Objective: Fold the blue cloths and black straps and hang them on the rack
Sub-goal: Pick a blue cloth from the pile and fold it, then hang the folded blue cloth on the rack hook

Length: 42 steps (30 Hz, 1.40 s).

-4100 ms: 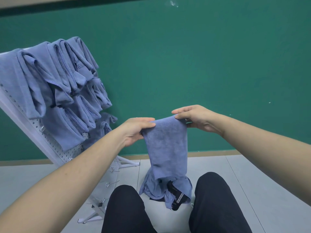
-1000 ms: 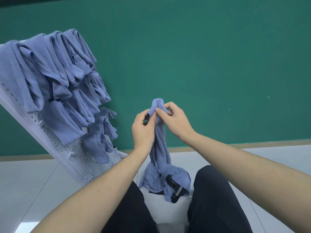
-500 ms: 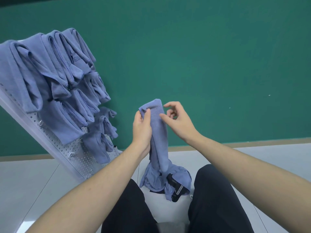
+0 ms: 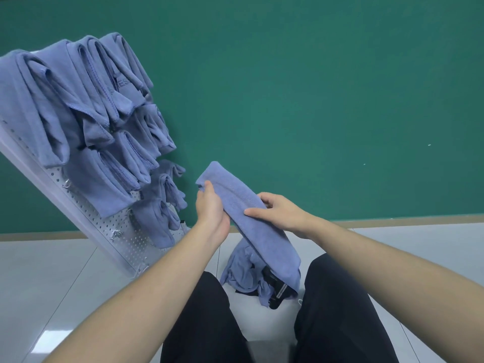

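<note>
Left hand point(image 4: 210, 208) grips upper end of folded blue cloth point(image 4: 251, 218); right hand point(image 4: 281, 212) pinches it mid-length, thumb on top, forearms converging.

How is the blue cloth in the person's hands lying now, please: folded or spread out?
Folded: the blue cloth is a narrow doubled band, held between the left hand and right hand.

Rack point(image 4: 86, 205) stands tilted at left, before the wall point(image 4: 314, 87), its foot on the floor point(image 4: 52, 284). Folded cloths point(image 4: 86, 121) hang on it in rows. Right of the rack, the held cloth point(image 4: 251, 221) slants between the left hand point(image 4: 210, 208) and right hand point(image 4: 280, 212). Below it, a pile of cloths point(image 4: 243, 273) with a strap point(image 4: 277, 292) lies on the floor between the knees point(image 4: 340, 297).
</note>
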Available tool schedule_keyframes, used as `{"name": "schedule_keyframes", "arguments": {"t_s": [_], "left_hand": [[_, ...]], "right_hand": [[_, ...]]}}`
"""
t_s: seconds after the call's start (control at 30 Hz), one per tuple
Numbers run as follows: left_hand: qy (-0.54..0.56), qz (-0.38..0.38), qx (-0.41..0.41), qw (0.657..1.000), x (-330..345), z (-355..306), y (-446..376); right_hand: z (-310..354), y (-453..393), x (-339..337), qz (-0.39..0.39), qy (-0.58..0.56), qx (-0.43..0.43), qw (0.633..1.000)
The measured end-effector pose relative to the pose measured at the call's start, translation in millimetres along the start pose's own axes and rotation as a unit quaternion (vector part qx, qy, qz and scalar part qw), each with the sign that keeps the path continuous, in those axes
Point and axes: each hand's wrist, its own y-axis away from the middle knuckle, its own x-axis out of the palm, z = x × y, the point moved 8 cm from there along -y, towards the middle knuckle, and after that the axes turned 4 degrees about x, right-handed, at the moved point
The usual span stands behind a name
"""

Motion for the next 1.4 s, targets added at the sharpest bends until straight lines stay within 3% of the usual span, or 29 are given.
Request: {"name": "schedule_keyframes", "arguments": {"t_s": [0.13, 0.27, 0.33, 0.4, 0.5, 0.63, 0.77, 0.9, 1.0, 1.13, 1.23, 1.4], "left_hand": [[0.041, 0.001, -0.064, 0.997, -26, 13, -4], [0.042, 0.036, -0.115, 0.992, -51, 22, -5], [-0.001, 0.028, -0.122, 0.992, -67, 23, -8], [-0.137, 0.003, -0.071, 0.988, -88, 15, -17], [-0.369, 0.013, 0.102, 0.924, -103, -15, -22], [-0.498, 0.135, 0.27, 0.813, -86, -38, -16], [-0.595, 0.247, 0.221, 0.732, -88, -32, -23], [-0.621, 0.275, 0.203, 0.705, -109, -44, -32], [-0.624, 0.226, 0.231, 0.712, -131, -65, -39], [-0.569, 0.138, 0.212, 0.782, -167, -82, -53], [-0.513, 0.091, 0.169, 0.837, -193, -82, -68], [-0.433, 0.036, 0.171, 0.884, -213, -89, -78]], "right_hand": [[-10, -6, 8, 0.017, -0.028, 0.001, 0.999], [-4, -15, 17, -0.003, 0.016, -0.032, 0.999], [1, -24, 17, -0.022, 0.033, -0.053, 0.998], [3, -32, 19, -0.017, 0.029, -0.051, 0.998], [8, -43, 32, 0.045, 0.039, -0.044, 0.997], [22, -58, 66, 0.117, 0.114, -0.073, 0.984], [41, -74, 101, 0.143, 0.143, -0.107, 0.974], [54, -87, 133, 0.208, 0.128, -0.099, 0.965], [59, -100, 152, 0.228, 0.155, -0.085, 0.957], [61, -123, 166, 0.226, 0.253, -0.062, 0.939], [64, -135, 182, 0.241, 0.209, -0.036, 0.947], [84, -162, 211, 0.24, 0.132, -0.05, 0.96]]}}
